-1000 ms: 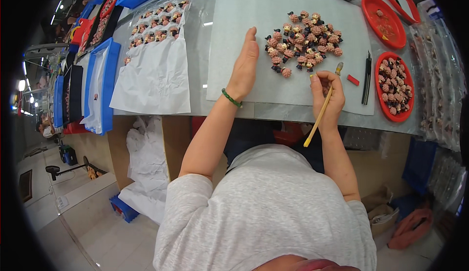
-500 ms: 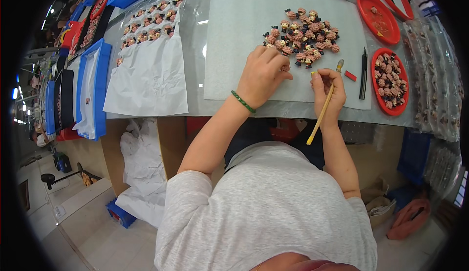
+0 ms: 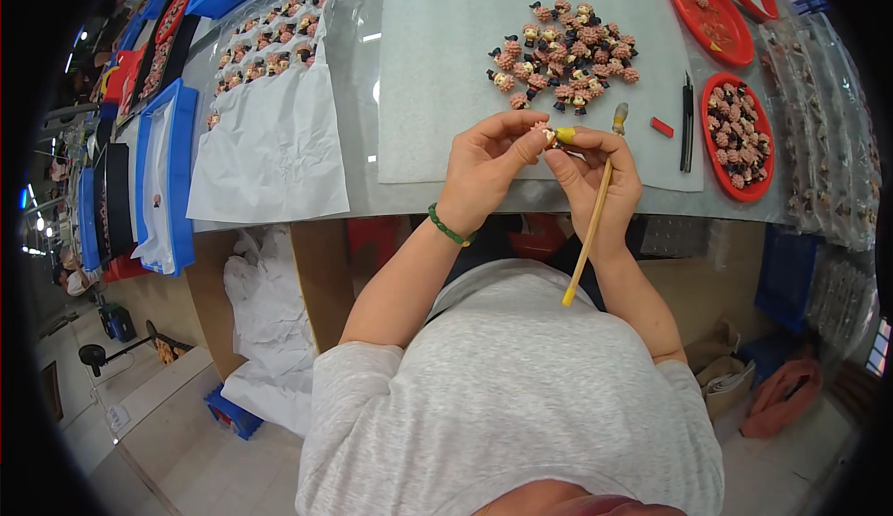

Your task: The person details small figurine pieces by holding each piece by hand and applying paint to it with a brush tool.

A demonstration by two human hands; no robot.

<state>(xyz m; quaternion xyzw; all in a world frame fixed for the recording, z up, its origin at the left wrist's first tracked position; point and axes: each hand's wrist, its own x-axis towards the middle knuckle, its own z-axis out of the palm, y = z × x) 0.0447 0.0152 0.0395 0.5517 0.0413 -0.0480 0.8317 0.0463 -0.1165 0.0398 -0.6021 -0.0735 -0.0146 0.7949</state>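
My left hand [image 3: 482, 170] pinches a small figurine [image 3: 548, 133] between thumb and fingertips, just in front of the heap. My right hand [image 3: 603, 188] meets it there, its fingertips at the figurine beside a small yellow piece [image 3: 565, 134], whose kind I cannot make out. Also in my right hand is a slim wooden stick [image 3: 588, 241] with a yellow lower end; a greyish, brush-like head shows above the fingers. Beyond both hands, a heap of figurines [image 3: 579, 51] with pink knobbly hair and dark parts lies on the white mat [image 3: 428, 79]. My fingers partly hide the held figurine.
Right of the mat stand a red tray [image 3: 768, 158] full of pink-haired pieces and another red tray [image 3: 712, 18] with few pieces. A red block [image 3: 661, 127] and dark pens [image 3: 686, 125] lie nearby. Leftward are white paper [image 3: 270, 148] with rows of figurines and a blue tray [image 3: 186, 181].
My left hand has drawn back from the heap's edge with a figurine. My right hand has moved left to meet it, still holding the stick. The view has shifted slightly.
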